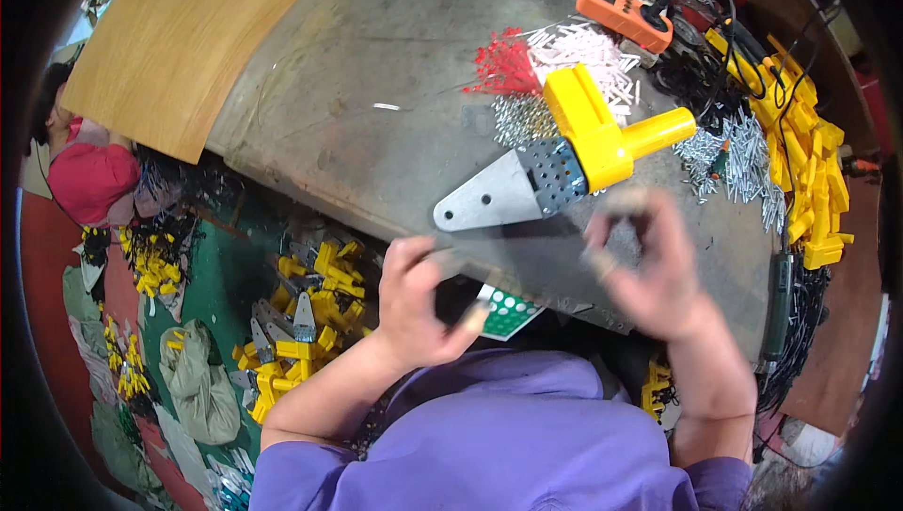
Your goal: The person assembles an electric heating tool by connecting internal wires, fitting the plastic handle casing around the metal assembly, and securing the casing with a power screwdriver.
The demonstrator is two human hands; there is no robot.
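Observation:
A yellow-handled pipe welder (591, 130) with a tapered grey metal plate (491, 193) and a perforated metal guard lies on the worktable. My left hand (420, 302) is at the table's front edge, near the plate's tip, with fingers bent and thumb apart from them. Its thumb tip overlaps the edge of a white sheet with round green and white dots (509, 311); I see no clear grip on the sheet. My right hand (654, 271), smeared by motion, hovers over the table just right of the guard, fingers curved. Whether it holds something small cannot be made out.
Beyond the welder lie piles of red pieces (506, 64), white sticks (588, 52) and small screws (523, 120). An orange meter (623, 12), long screws (743, 158) and yellow handles (809, 153) fill the right side. Yellow-handled tools (315, 323) are heaped below left. A person (92, 172) is far left.

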